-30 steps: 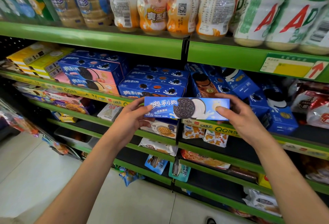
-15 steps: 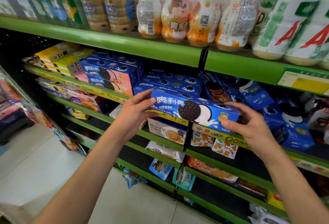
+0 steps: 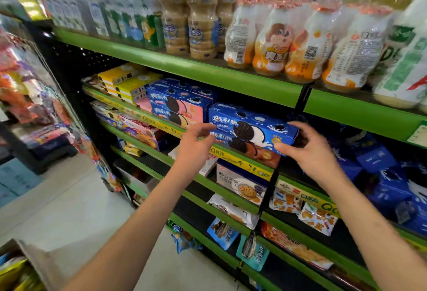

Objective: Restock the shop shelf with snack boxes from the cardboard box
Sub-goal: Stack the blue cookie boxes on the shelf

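One head-worn view, close to the shelf

It looks forward and down at the green shelf (image 3: 242, 78), angled leftward along its rows, floor (image 3: 69, 210) below.

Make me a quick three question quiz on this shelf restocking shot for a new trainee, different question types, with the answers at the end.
1. True or false: the blue cookie box lies on top of another box on the green shelf.
2. Which goods stand on the shelf above it? A) drink bottles B) canned soup C) bread loaves
3. Fill in: the pink cookie boxes sit to the ____ of the blue one in the picture.

Key: 1 true; 2 A; 3 left. Note for graders: the left hand and right hand are at the box's two ends.
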Tool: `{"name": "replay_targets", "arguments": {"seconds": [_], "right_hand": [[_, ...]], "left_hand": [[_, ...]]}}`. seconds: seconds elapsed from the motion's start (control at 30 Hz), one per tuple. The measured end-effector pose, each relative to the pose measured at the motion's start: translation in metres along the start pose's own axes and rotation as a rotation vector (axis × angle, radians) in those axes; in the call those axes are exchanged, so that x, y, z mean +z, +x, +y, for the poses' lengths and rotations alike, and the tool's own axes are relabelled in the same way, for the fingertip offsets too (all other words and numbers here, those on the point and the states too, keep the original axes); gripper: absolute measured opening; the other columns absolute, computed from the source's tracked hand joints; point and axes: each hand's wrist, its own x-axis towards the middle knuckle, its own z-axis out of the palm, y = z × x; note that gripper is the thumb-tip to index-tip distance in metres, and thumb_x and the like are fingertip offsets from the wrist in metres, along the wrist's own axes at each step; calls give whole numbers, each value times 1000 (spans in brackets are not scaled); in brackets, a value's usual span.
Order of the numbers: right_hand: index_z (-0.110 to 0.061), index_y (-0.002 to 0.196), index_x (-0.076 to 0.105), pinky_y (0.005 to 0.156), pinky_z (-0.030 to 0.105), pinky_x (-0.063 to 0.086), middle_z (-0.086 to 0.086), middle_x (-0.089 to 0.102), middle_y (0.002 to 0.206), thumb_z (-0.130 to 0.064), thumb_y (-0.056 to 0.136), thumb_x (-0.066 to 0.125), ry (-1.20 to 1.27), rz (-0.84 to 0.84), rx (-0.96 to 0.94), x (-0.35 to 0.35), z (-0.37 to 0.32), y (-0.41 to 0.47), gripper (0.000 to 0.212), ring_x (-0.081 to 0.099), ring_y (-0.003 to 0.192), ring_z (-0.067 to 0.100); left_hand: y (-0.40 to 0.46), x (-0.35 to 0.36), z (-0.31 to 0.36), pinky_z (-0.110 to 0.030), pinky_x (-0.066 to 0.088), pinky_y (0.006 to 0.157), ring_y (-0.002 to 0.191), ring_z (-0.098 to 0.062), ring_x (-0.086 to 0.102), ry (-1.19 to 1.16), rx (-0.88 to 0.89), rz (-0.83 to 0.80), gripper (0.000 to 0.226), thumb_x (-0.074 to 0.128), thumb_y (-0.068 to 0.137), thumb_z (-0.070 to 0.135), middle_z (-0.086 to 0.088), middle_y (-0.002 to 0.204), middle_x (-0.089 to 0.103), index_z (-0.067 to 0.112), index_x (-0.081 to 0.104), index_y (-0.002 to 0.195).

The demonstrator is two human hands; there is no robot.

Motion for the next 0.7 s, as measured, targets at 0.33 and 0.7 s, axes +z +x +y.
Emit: {"name": "replay_targets", "arguments": {"seconds": [0.33,0.7], "right_hand": [[-42,144,36,99,25,31,-13,49,136,-36,74,85,13,-50,74,6,1,7,86,38,121,-2],[-41,151,24,100,28,37,-9,44,149,-34,78,82,-119,-130,109,1,-10,-1,94,43,126,4]], "left_hand": [[14,31,17,-45,34,109,139,-28,28,739,554,-160,54,58,91,16,-8,148,41,17,47,144],[25,40,11,-49,38,111,141,-29,29,804,589,-237,57,58,89,15,-9,146,44,19,46,145]]}}
